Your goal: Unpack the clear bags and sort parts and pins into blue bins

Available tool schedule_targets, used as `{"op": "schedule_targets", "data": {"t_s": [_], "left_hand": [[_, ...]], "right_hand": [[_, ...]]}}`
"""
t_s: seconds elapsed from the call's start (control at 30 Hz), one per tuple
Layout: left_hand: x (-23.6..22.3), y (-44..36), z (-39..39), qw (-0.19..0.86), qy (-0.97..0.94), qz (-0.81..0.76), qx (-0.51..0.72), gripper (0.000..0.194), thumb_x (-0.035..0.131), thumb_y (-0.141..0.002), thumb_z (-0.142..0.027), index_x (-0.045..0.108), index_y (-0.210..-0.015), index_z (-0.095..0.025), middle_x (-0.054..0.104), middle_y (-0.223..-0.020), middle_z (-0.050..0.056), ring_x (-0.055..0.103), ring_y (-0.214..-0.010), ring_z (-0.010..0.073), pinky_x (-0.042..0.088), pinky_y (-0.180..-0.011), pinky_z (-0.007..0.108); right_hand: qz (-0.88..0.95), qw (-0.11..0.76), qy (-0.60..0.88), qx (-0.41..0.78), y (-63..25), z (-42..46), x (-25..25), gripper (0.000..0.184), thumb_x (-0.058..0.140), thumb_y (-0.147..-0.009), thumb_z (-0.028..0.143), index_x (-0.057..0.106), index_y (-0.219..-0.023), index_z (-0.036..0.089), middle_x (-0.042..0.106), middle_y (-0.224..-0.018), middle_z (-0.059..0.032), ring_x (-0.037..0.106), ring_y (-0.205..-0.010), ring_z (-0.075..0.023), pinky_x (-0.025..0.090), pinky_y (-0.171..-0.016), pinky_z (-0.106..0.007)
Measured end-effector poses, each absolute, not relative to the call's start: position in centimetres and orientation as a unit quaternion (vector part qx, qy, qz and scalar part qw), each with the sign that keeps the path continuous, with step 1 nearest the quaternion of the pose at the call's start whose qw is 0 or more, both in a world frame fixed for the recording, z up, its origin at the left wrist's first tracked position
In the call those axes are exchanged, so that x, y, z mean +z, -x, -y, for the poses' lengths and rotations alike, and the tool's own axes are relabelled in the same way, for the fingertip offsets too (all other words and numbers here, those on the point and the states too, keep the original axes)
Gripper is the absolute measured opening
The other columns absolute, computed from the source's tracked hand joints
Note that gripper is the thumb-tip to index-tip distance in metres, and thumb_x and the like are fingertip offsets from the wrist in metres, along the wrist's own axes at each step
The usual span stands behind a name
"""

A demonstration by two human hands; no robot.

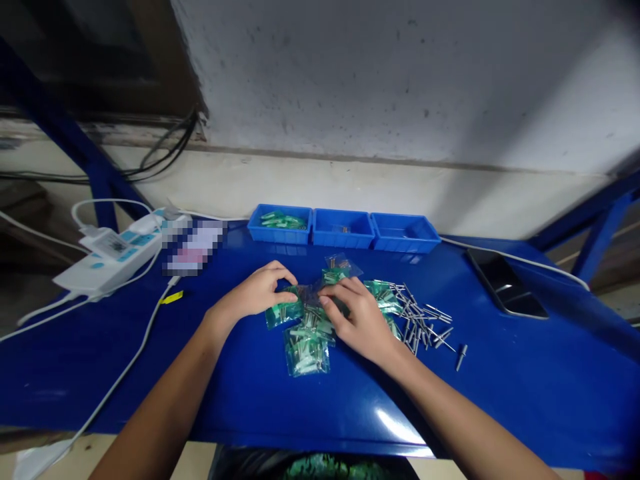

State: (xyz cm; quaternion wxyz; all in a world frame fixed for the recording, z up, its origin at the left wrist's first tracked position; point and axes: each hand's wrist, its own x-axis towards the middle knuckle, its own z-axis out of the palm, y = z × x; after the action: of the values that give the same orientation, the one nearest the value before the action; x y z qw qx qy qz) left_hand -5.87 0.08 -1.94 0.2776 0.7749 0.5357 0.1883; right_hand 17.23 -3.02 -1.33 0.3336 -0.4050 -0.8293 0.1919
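Note:
My left hand (265,290) is curved at the left side of a pile of small green-and-clear plastic packets (307,353). Its thumb and forefinger are a little apart, with the thumb lying over a green packet (284,313). My right hand (359,317) has its thumb and forefinger closed at the edge of a clear plastic bag (309,293) in the middle of the pile. Some packets show short metal pins inside. To the right of my right hand lies a heap of loose silver blind rivets (417,320), partly against more green packets (383,293).
Three blue bins stand along the wall: the left bin (280,235) holds green packets, the middle bin (343,240) a few small pieces, and the right bin (405,244) shows no contents. A black phone (505,283) lies right; a white power strip (110,260) with cables stands left.

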Motion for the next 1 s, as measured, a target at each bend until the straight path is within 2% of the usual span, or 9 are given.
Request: {"op": "schedule_targets", "data": {"t_s": [0.1, 0.27, 0.43, 0.63, 0.83, 0.9, 1.0], "left_hand": [[-1.9, 5.6, -0.1, 0.272, -0.751, -0.570, 0.194, 0.022, 0.065, -0.072, -0.037, 0.061, -0.085, -0.020, 0.052, -0.083, 0.000, 0.046, -0.060, 0.0101, 0.039, -0.057, 0.023], [-1.5, 5.4, 0.0, 0.273, -0.702, -0.608, 0.251, 0.018, 0.062, -0.075, -0.034, 0.054, -0.084, -0.019, 0.046, -0.055, -0.006, 0.044, -0.048, 0.0091, 0.032, -0.047, 0.020], [-1.9, 5.4, -0.2, 0.261, -0.662, -0.609, 0.351, 0.020, 0.062, -0.075, -0.035, 0.052, -0.081, -0.019, 0.061, -0.065, -0.002, 0.057, -0.053, 0.0117, 0.042, -0.051, 0.022], [-1.7, 4.6, 0.0, 0.215, -0.674, -0.604, 0.368, 0.024, 0.058, -0.080, -0.031, 0.059, -0.101, -0.019, 0.069, -0.076, 0.002, 0.060, -0.052, 0.0121, 0.048, -0.053, 0.024], [-0.4, 2.1, 1.6, 0.202, -0.731, -0.546, 0.357, 0.024, 0.048, -0.089, -0.027, 0.061, -0.107, -0.020, 0.060, -0.055, -0.004, 0.061, -0.053, 0.0112, 0.049, -0.061, 0.022], [-0.4, 1.2, 2.0, 0.210, -0.737, -0.525, 0.371, 0.022, 0.048, -0.089, -0.024, 0.061, -0.107, -0.020, 0.064, -0.063, -0.003, 0.061, -0.055, 0.0100, 0.050, -0.059, 0.021], [-0.5, 0.3, 2.5, 0.183, -0.758, -0.461, 0.425, 0.016, 0.048, -0.089, -0.020, 0.062, -0.097, -0.019, 0.065, -0.099, 0.005, 0.064, -0.077, 0.0121, 0.052, -0.067, 0.024]], "right_hand": [[0.837, 0.318, 0.398, 0.200, -17.1, 3.0, -1.4, 0.020, 0.045, -0.090, 0.024, 0.064, -0.090, 0.019, 0.065, -0.088, -0.0047, 0.056, -0.086, -0.0203, 0.042, -0.082, -0.038], [0.832, 0.321, 0.401, 0.209, -17.2, 3.0, -1.3, 0.019, 0.046, -0.090, 0.025, 0.064, -0.090, 0.019, 0.065, -0.089, -0.0043, 0.055, -0.087, -0.0205, 0.043, -0.081, -0.037], [0.832, 0.320, 0.400, 0.214, -17.2, 3.1, -1.3, 0.018, 0.046, -0.090, 0.025, 0.064, -0.089, 0.020, 0.065, -0.089, -0.0032, 0.056, -0.086, -0.0198, 0.043, -0.082, -0.038], [0.828, 0.322, 0.401, 0.222, -17.2, 3.1, -1.1, 0.018, 0.047, -0.090, 0.026, 0.064, -0.092, 0.020, 0.066, -0.087, -0.0032, 0.057, -0.083, -0.0194, 0.042, -0.083, -0.039], [0.774, 0.347, 0.471, 0.243, -17.4, 2.7, -1.2, 0.024, 0.048, -0.089, 0.036, 0.062, -0.100, 0.019, 0.067, -0.088, -0.0056, 0.058, -0.082, -0.0206, 0.043, -0.075, -0.035], [0.761, 0.355, 0.487, 0.240, -17.4, 2.6, -1.1, 0.026, 0.046, -0.090, 0.038, 0.063, -0.096, 0.019, 0.067, -0.085, -0.0053, 0.058, -0.080, -0.0206, 0.042, -0.074, -0.035], [0.737, 0.373, 0.492, 0.273, -17.6, 2.4, -0.9, 0.039, 0.037, -0.093, 0.042, 0.063, -0.077, 0.018, 0.064, -0.072, -0.0032, 0.057, -0.070, -0.0178, 0.040, -0.069, -0.032]]}}
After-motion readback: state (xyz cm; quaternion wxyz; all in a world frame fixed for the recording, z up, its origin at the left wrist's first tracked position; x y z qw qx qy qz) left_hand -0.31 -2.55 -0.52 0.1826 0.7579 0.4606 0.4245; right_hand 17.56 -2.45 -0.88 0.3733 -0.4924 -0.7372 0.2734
